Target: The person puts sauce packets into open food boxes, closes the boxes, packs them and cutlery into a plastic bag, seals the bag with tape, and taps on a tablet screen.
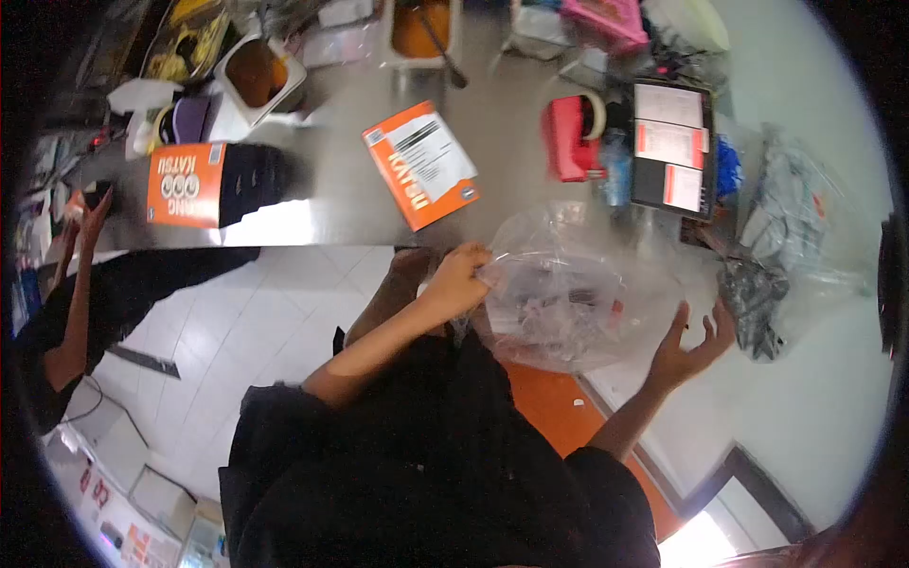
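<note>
A clear plastic bag (559, 298) hangs in front of the table's edge, with small items or wrappers dimly visible in it. My left hand (461, 281) is closed on the bag's left edge. At the bag's right side my right hand (696, 346) has its fingers spread and curved, with nothing in it. Above the bag, on the metal table, a tilted orange and white box (423, 163) lies with a printed label on its top.
A co-worker's hands (87, 213) are at the far left, beside stacked orange boxes (185, 186). Sauce containers (260, 80) stand at the back. A red tape dispenser (568, 142), a dark board with slips (670, 151) and more plastic bags (791, 208) are on the right.
</note>
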Available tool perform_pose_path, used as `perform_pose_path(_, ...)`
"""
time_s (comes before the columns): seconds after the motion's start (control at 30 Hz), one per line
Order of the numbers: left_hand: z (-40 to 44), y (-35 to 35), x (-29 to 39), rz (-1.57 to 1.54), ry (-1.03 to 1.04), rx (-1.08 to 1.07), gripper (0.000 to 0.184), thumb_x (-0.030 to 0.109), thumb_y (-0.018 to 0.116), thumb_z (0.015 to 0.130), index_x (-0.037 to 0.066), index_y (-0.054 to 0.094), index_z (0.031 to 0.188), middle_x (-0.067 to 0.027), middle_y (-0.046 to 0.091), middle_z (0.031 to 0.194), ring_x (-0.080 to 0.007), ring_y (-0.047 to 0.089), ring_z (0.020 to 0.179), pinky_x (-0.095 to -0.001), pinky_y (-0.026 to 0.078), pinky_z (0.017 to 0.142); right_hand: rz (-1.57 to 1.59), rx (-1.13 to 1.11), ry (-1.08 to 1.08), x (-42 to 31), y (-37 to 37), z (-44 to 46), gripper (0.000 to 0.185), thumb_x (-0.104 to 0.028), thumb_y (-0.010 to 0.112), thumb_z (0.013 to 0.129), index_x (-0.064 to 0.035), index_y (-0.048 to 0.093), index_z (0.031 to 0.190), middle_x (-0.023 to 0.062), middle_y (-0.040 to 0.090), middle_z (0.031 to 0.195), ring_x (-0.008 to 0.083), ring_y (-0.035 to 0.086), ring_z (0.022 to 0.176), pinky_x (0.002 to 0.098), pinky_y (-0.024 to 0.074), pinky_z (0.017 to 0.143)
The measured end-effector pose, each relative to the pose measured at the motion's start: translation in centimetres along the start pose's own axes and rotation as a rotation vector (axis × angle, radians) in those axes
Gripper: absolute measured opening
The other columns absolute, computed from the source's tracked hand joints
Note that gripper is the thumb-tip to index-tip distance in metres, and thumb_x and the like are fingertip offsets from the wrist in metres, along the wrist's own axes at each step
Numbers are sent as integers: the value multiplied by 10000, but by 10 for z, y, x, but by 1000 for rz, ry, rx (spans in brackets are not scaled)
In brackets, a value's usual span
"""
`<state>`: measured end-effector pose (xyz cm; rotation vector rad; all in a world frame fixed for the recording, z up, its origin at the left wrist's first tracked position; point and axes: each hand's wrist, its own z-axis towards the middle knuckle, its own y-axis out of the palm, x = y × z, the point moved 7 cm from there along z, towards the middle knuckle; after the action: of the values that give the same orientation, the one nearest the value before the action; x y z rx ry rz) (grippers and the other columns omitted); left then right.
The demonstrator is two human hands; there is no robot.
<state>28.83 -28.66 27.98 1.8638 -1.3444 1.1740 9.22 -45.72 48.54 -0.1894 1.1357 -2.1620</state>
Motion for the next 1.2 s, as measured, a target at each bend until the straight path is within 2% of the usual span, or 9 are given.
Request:
perform_pose_path(0.13, -3, 47, 0, -833, -279, -398, 263, 285, 531, 858, 44, 617, 920, -67, 618, 764, -189, 592, 731, -319, 486, 651, 391, -710, -201, -47, 70, -81, 199, -133, 593, 817, -17, 569, 977, 108, 582, 949, 243, 568, 871, 371, 468, 800)
perform_pose_path(0.23, -23, -15, 106, -1205, 333, -785, 249, 268, 617, 741, 31, 603, 815, -90, 609, 698, -153, 586, 637, -321, 521, 679, 483, -993, -202, -54, 124, -115, 181, -124, 575, 831, -18, 585, 978, 104, 603, 973, 242, 580, 905, 365, 474, 823)
perform_pose_path(0.5, 38, -63, 111, 554, 281, -62, 452, 101, 639, 813, 29, 440, 1212, -86, 551, 1066, -155, 516, 941, -275, 432, 800, 1540, -1133, -373, 18, -57, 24, 234, -205, 554, 896, -3, 609, 1002, 103, 633, 1036, 226, 595, 981, 343, 452, 864)
perform_pose_path(0.57, 37, -25, 124, 341, 137, -295, 445, 114, 624, 835, 29, 445, 1233, -94, 558, 1119, -153, 516, 982, -289, 426, 832, 1861, -522, 8, 77, -95, 85, 205, -174, 541, 911, -6, 628, 989, 96, 657, 943, 203, 612, 931, 343, 458, 856)
perform_pose_path(0.63, 37, 15, 136, 304, 142, -475, 403, 141, 631, 841, 24, 480, 1196, -87, 573, 1104, -150, 521, 974, -294, 430, 820, 793, 5, 233, 154, -118, 146, 188, -154, 513, 920, 4, 599, 976, 87, 642, 974, 181, 606, 916, 339, 477, 826)
perform_pose_path(0.77, 59, 63, 136, 547, 142, -458, 298, 237, 675, 819, 16, 575, 992, -99, 588, 912, -175, 542, 833, -295, 437, 727, 99, 120, 42, 233, -75, 192, 341, -205, 535, 904, 13, 474, 1159, 192, 562, 1071, 292, 540, 1038, 335, 412, 904)
perform_pose_path(1.03, 67, 41, 121, 594, 260, -38, 278, 192, 706, 757, -36, 548, 757, -181, 525, 770, -338, 529, 750, -399, 418, 678, -467, -73, 496, 318, -156, 174, 373, -266, 448, 933, 45, 483, 1136, 250, 499, 1167, 392, 482, 1088, 484, 406, 891)
perform_pose_path(1.1, 57, 48, 140, 503, 135, 19, 236, 160, 698, 756, -28, 556, 766, -181, 512, 755, -352, 518, 771, -400, 418, 698, -430, 202, 107, 319, -139, 187, 334, -254, 478, 925, 35, 491, 1093, 202, 574, 1007, 339, 559, 897, 429, 454, 751)
perform_pose_path(1.2, 64, 66, 153, 849, 623, 119, 183, 120, 666, 769, -15, 543, 778, -162, 535, 721, -318, 540, 709, -377, 431, 663, 0, 104, 201, 350, -99, 201, 268, -215, 475, 918, 16, 519, 1045, 182, 630, 892, 333, 608, 766, 448, 483, 669)
